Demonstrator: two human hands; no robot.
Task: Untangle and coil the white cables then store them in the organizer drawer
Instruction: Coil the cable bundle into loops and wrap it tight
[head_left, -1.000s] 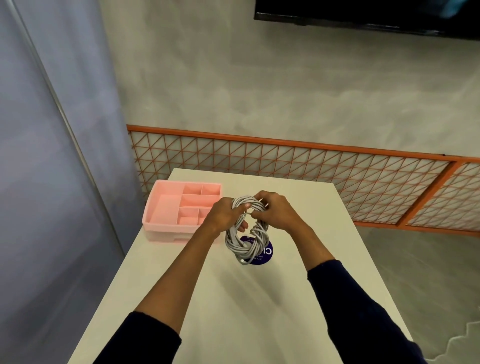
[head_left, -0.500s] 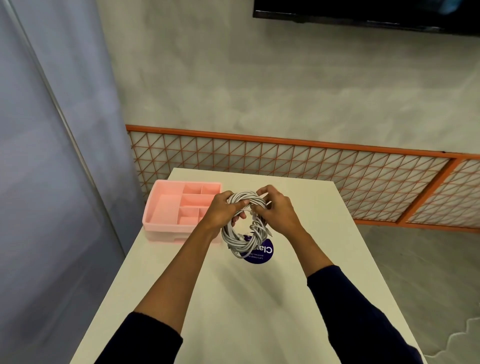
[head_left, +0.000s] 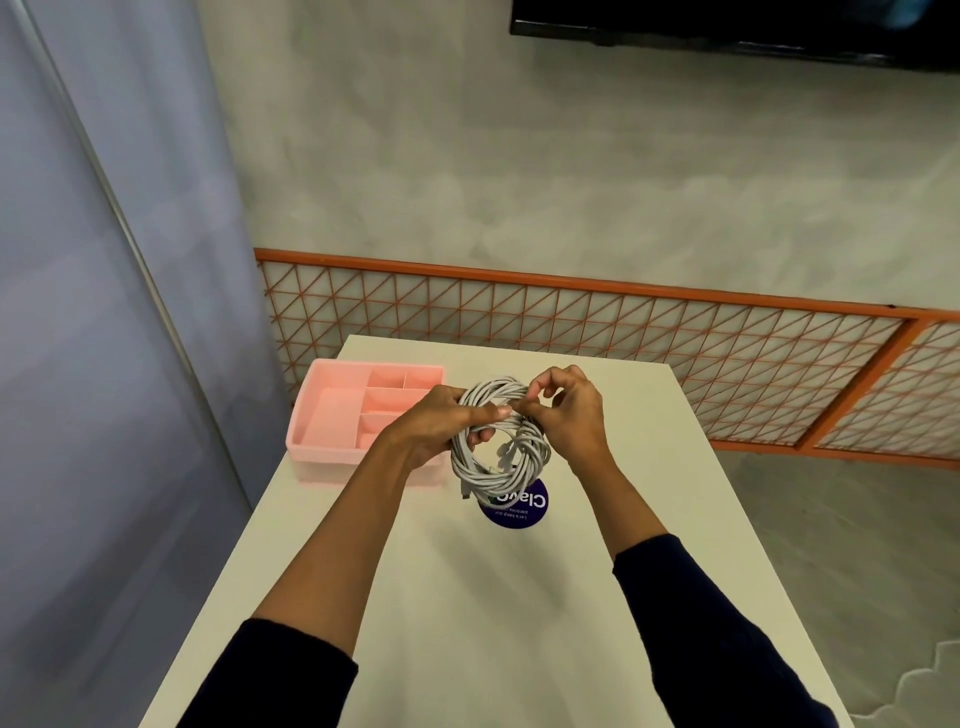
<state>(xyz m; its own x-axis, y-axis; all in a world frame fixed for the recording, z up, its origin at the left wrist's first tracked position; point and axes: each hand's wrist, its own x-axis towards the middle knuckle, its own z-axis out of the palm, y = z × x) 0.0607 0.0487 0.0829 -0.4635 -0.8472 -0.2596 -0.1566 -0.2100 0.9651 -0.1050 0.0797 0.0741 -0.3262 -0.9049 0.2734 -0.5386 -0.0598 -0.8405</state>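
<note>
A coil of white cable (head_left: 498, 473) hangs in the air above the white table (head_left: 467, 613), held by both hands. My left hand (head_left: 441, 426) grips the coil's upper left side, thumb lying across the strands. My right hand (head_left: 571, 410) pinches the strands at the coil's top right with thumb and fingertips. A loose cable end dangles at the coil's lower left. The pink organizer drawer (head_left: 332, 441) with several compartments stands on the table to the left, partly behind my left hand; the compartments I can see hold nothing.
A dark blue round sticker (head_left: 519, 512) lies on the table under the coil. An orange wire-grid fence (head_left: 623, 332) runs behind the table's far edge. A grey-blue panel (head_left: 104, 312) stands close on the left. Grey floor lies to the right.
My right hand has shifted from wrapping the coil's right side to pinching strands at its top. The coil has turned slightly and rounded out. The drawer has not moved.
</note>
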